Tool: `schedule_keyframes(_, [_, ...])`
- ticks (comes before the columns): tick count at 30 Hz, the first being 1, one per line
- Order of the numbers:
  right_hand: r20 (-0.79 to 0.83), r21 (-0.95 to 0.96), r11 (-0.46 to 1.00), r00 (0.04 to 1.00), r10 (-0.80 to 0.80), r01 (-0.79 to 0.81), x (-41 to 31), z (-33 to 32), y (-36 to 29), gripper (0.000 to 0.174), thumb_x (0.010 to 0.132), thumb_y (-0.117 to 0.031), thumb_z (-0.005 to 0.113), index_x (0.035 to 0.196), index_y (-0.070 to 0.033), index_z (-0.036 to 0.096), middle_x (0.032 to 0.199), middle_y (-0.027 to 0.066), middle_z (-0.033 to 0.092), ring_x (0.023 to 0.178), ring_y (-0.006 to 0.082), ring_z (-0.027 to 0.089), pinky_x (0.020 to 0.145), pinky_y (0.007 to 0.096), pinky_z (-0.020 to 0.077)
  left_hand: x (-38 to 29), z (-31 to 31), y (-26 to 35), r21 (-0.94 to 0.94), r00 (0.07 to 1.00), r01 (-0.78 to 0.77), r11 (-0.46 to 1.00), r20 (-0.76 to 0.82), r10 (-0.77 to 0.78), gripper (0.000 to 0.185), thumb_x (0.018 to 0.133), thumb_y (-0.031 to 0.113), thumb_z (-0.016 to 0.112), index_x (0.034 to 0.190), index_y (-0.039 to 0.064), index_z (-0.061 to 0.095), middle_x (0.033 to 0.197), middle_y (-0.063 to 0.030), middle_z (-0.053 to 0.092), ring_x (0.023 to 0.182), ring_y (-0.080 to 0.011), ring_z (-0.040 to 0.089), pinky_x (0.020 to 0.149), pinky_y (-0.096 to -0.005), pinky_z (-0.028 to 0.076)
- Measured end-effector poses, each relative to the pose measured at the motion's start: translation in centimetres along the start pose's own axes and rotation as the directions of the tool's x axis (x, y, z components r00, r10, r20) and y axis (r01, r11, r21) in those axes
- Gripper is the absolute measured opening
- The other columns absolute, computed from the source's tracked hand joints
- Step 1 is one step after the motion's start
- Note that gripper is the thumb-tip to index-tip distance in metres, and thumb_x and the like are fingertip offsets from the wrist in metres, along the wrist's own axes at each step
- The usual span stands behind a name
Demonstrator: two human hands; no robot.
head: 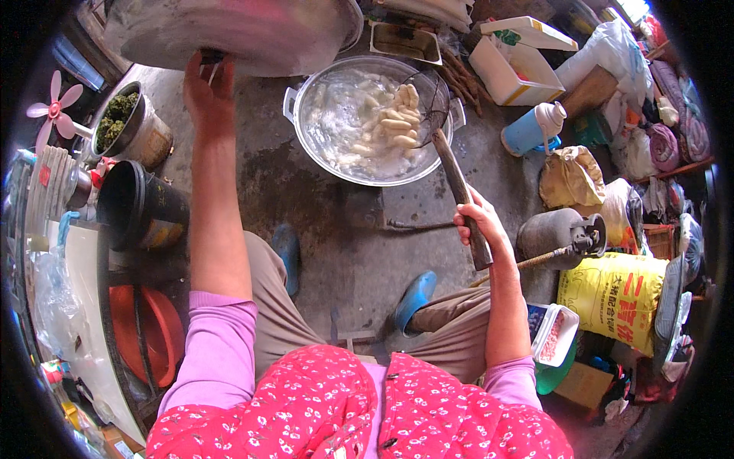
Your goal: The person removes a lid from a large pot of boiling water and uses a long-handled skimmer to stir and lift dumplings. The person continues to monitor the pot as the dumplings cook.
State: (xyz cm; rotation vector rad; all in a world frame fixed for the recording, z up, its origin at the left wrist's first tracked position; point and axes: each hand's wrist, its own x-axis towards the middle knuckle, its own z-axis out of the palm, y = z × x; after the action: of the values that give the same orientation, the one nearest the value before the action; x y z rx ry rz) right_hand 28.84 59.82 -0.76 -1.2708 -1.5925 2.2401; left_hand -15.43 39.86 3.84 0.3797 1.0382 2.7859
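Note:
My left hand (211,86) grips the dark knob of a large round metal lid (241,43), raised at the upper left beside the pot. My right hand (480,221) is closed around the wooden handle of a wire-mesh skimmer (437,109). The skimmer's basket is over the right side of a wide metal pot (309,155) with two side handles. Pale, finger-shaped pieces of food (401,120) lie heaped against the mesh. More of them sit in bubbling, foamy liquid in the pot. How deep the basket's lower edge sits is unclear.
A gas cylinder (550,238) with a hose lies right of my right hand. Beyond it are a blue thermos flask (530,129), an open foam box (510,74) and a yellow sack (613,298). At left are a black bucket (137,203) and a basin of greens (117,117).

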Motion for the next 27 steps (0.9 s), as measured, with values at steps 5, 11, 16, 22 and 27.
schedule_keyframes(5, [0.021, -0.036, 0.998, 0.999, -0.043, 0.043, 0.9, 0.8, -0.6, 0.064, 0.082, -0.01, 0.055, 0.142, -0.017, 0.033, 0.065, 0.0037, 0.049, 0.044, 0.0115, 0.048, 0.038, 0.0275, 0.0428, 0.9, -0.6, -0.1, 0.004, 0.998, -0.051, 0.999, -0.036, 0.052, 0.03, 0.092, 0.025, 0.054, 0.113, 0.004, 0.053, 0.104, -0.0096, 0.054, 0.092, -0.024, 0.059, 0.076, -0.0324, 0.056])
schedule_keyframes(11, [0.011, -0.029, 0.998, 0.999, -0.048, 0.048, 1.1, 1.2, -0.7, 0.068, 0.082, -0.009, 0.055, 0.145, -0.017, 0.029, 0.064, 0.0035, 0.05, 0.044, 0.0117, 0.048, 0.038, 0.0273, 0.0427, 1.7, -1.1, 0.3, -0.06, 0.998, -0.028, 0.998, -0.066, 0.024, 0.026, 0.09, 0.022, 0.058, 0.109, 0.004, 0.054, 0.103, -0.0099, 0.055, 0.092, -0.0238, 0.059, 0.074, -0.0325, 0.059])
schedule_keyframes(16, [-0.001, -0.081, 0.99, 0.993, -0.118, 0.117, 1.3, 1.1, -0.6, 0.07, 0.082, -0.008, 0.055, 0.146, -0.017, 0.027, 0.065, 0.0034, 0.05, 0.044, 0.0117, 0.049, 0.038, 0.0276, 0.0425, 1.5, -0.3, -0.1, -0.168, 0.992, -0.019, 0.986, -0.124, -0.002, 0.024, 0.091, 0.022, 0.057, 0.107, 0.004, 0.055, 0.101, -0.0097, 0.056, 0.09, -0.0234, 0.059, 0.072, -0.0325, 0.059])
schedule_keyframes(22, [-0.019, -0.033, 0.982, 0.982, -0.186, 0.186, 1.6, 0.8, -0.6, 0.069, 0.084, -0.01, 0.056, 0.145, -0.015, 0.026, 0.067, 0.0043, 0.052, 0.045, 0.0119, 0.05, 0.039, 0.0276, 0.0432, 1.0, 0.0, 0.2, -0.151, 0.986, 0.028, 0.988, -0.156, -0.052, 0.024, 0.091, 0.021, 0.057, 0.107, 0.004, 0.055, 0.102, -0.0097, 0.056, 0.091, -0.0228, 0.058, 0.071, -0.0317, 0.059])
schedule_keyframes(27, [0.01, 0.08, 0.928, 0.931, -0.365, 0.363, 1.1, 1.6, 0.1, 0.064, 0.085, -0.013, 0.056, 0.143, -0.011, 0.029, 0.073, 0.0073, 0.057, 0.048, 0.013, 0.053, 0.042, 0.0279, 0.0462, 1.0, 0.0, 0.1, -0.176, 0.986, 0.011, 0.984, -0.164, -0.04, 0.024, 0.09, 0.02, 0.057, 0.108, 0.004, 0.055, 0.104, -0.0103, 0.055, 0.091, -0.0233, 0.058, 0.071, -0.031, 0.059])
